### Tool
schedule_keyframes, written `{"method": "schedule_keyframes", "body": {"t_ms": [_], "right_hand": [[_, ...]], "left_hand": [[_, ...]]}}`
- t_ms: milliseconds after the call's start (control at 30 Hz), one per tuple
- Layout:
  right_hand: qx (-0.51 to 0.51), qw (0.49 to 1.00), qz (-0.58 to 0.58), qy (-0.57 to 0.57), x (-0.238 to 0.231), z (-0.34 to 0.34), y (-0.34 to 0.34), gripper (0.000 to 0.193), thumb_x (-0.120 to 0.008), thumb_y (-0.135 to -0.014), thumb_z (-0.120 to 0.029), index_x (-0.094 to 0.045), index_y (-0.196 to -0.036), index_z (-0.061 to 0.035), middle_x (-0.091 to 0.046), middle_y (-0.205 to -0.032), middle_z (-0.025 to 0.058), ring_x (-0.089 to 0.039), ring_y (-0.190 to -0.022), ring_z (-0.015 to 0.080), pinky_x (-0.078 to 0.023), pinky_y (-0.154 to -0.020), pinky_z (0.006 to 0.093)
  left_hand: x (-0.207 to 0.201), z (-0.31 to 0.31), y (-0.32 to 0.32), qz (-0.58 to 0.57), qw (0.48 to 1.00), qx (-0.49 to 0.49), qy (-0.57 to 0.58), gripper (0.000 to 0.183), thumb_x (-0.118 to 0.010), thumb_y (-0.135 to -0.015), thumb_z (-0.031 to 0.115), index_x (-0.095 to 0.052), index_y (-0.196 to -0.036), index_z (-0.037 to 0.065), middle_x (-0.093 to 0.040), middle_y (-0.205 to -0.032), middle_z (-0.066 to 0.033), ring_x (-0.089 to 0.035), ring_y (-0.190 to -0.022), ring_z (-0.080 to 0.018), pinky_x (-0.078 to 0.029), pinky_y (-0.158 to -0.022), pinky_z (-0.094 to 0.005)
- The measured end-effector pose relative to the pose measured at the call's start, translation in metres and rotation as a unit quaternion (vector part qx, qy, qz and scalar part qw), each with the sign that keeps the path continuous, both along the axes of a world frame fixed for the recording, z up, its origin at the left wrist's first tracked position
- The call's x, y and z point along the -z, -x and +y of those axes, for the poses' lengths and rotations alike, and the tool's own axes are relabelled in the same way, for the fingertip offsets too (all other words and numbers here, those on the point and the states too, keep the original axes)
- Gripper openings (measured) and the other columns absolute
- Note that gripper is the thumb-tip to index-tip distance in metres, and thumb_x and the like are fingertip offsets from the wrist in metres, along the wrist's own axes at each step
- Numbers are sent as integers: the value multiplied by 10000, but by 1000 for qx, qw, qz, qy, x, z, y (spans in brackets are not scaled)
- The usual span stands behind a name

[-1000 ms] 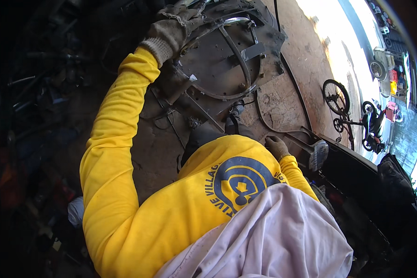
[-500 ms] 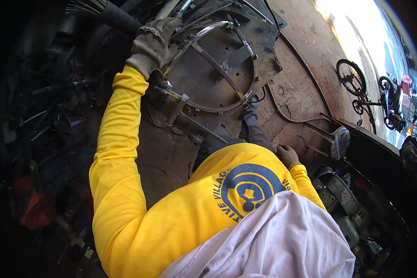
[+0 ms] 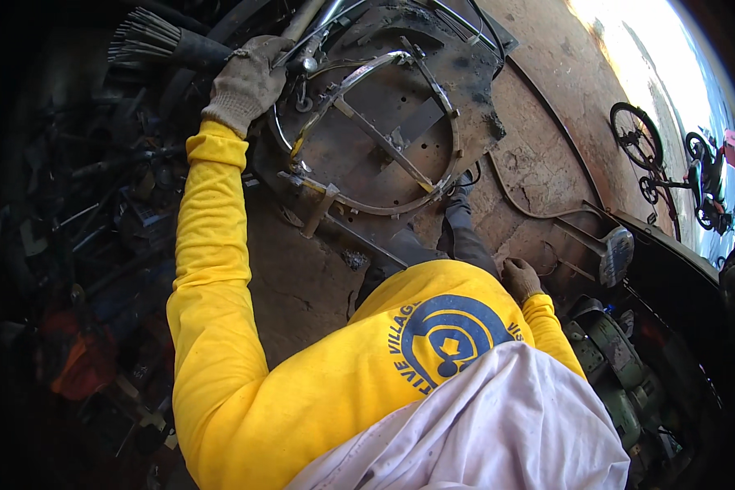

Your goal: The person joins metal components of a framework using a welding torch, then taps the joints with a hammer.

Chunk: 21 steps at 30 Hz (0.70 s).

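My left hand [image 3: 247, 85], in a knitted work glove, is closed at the far left edge of a dark steel work plate [image 3: 359, 139]. A thin rod [image 3: 322, 31] runs up and right from its fingers; what lies inside the grip is hidden. Close beside it are a shiny metal bar [image 3: 312, 53] and the end of a dark tube holding a bundle of thin rods [image 3: 144, 39]. On the plate rests a round metal frame [image 3: 457, 147] with a crossbar and short tabs. My right hand [image 3: 521, 278], also gloved, hangs low beside my leg, fingers curled, apart from the frame.
A bent metal bar with a rounded end plate [image 3: 617, 255] lies right of my legs. Green machinery [image 3: 612, 347] stands at the lower right. Dark scrap and tools crowd the left side. A bicycle [image 3: 639, 137] and a motorcycle [image 3: 705, 192] are outside at the far right.
My left hand has drawn away from the round frame, leftward toward the tube of rods, uncovering the shiny bar's end. The view has shifted slightly. My right hand stays low by my leg.
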State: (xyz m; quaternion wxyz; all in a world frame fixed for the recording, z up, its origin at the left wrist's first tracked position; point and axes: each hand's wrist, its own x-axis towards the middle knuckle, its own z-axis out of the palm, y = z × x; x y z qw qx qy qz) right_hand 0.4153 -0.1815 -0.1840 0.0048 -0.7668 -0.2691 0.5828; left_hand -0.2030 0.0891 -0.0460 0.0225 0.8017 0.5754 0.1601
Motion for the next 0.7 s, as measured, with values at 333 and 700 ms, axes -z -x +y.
{"method": "schedule_keyframes", "body": {"t_ms": [333,700], "right_hand": [[-11,1000,0,23,10,9,3,493,-607,-960,-342,-594,-1306,9,-694,-1081,145,-667,-879,233,-542,-750,342],[-23,999,-25,31,8,15,8,481,-606,-970,-358,-616,-1304,-12,-712,-1065,118,-668,-917,207,-519,-805,315]], "left_hand": [[-14,31,-65,57,988,136,43,421,-727,-843,240,-660,-1253,171,-700,-1157,-72,-623,-1131,-314,-496,-1008,-416],[-26,56,-117,350,911,134,170,449,-552,-957,482,-574,-1318,216,-669,-1235,-46,-615,-1170,-223,-298,-1054,-510]]}}
